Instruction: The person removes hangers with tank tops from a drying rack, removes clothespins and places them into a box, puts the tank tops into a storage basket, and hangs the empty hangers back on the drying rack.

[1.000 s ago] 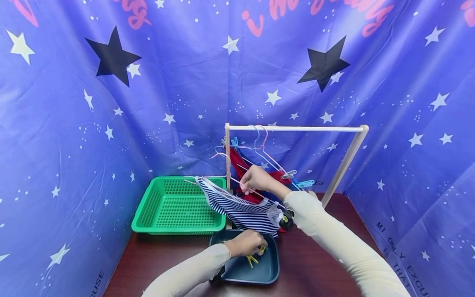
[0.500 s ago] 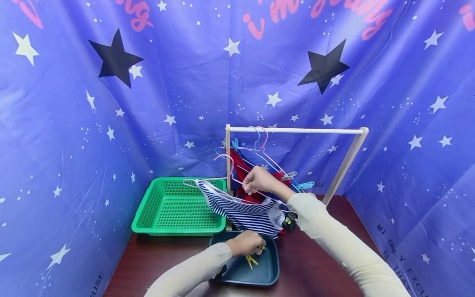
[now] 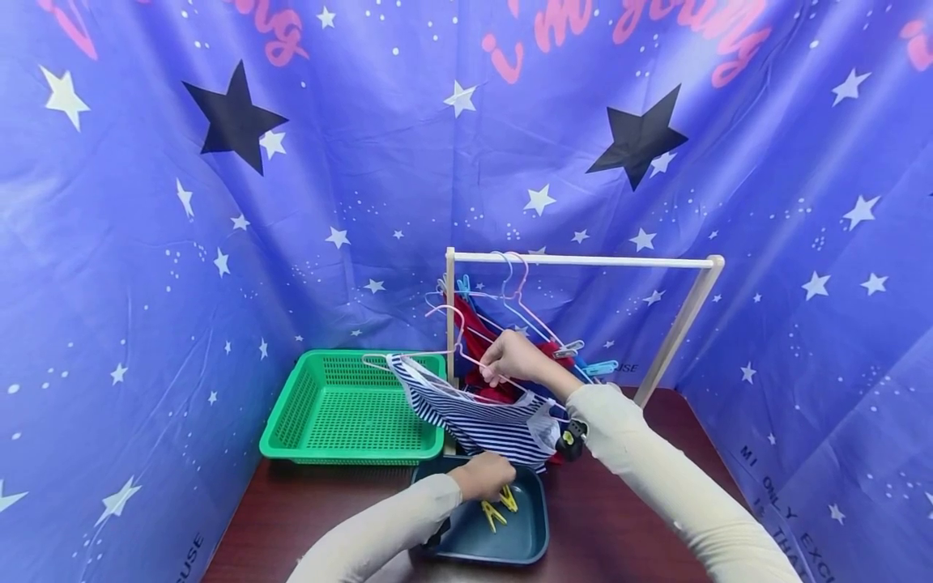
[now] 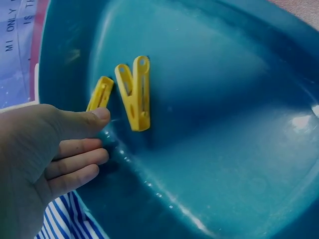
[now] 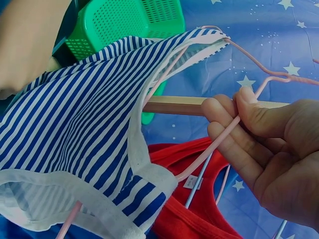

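Right grip (image 3: 513,356) pinches a pink hanger (image 5: 212,148), which carries a striped garment (image 3: 466,414) just beyond the dark blue tray (image 3: 510,544); left grip (image 3: 487,476) pinches a yellow clip (image 4: 101,93) inside the tray, a second clip (image 4: 137,113) lying beside it. Left of the tray and farther back, a green basket (image 3: 350,421) sits on the bench (image 3: 612,518); behind the tray stands a rack (image 3: 605,261) with red clothing (image 5: 184,214)

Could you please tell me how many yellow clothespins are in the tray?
2: one clothespin lies in the tray; a second clothespin is beside it, partly covered by the left hand, which may hide others.
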Action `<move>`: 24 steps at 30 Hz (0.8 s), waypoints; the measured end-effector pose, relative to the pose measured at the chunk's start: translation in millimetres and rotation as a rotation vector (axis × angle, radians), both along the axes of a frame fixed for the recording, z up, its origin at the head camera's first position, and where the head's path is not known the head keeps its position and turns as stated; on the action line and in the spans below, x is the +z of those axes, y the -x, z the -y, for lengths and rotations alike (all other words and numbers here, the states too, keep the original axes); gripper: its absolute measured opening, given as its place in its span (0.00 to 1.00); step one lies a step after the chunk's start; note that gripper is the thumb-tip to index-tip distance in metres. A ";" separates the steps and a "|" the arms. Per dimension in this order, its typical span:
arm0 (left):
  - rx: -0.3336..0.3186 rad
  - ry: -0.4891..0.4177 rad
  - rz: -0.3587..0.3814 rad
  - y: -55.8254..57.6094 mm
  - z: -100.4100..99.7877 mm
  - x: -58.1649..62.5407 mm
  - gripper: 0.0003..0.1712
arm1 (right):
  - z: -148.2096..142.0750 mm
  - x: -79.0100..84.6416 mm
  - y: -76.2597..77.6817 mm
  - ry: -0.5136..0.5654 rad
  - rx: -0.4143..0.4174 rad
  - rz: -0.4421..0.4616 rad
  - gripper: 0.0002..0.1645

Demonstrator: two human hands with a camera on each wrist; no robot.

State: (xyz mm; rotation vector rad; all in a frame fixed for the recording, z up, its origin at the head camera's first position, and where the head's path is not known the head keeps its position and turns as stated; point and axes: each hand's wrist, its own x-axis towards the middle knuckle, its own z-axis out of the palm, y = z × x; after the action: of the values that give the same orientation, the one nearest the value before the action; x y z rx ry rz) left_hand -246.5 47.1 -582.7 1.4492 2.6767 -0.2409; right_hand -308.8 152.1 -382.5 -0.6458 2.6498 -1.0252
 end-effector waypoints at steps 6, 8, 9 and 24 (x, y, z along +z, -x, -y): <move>0.000 0.019 0.008 -1.7 -1.9 -10.3 0.05 | 0.2 -2.9 0.7 0.022 -0.002 0.018 0.04; 0.001 0.036 -0.006 -1.7 -3.8 -14.0 0.06 | 0.0 -4.1 0.9 0.030 0.002 0.023 0.04; -0.002 0.043 -0.010 -1.6 -4.8 -16.2 0.06 | -0.1 -4.7 0.9 0.036 0.001 0.029 0.04; 0.006 0.104 -0.085 -6.3 -16.1 -12.4 0.05 | 1.2 -5.3 -3.4 0.030 0.014 0.008 0.04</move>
State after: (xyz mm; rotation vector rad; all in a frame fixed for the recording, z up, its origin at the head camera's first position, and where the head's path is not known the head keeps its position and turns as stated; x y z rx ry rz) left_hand -240.2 63.3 -595.1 1.4310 2.6891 -0.4432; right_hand -305.4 150.9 -387.8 -0.6643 2.6240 -1.0632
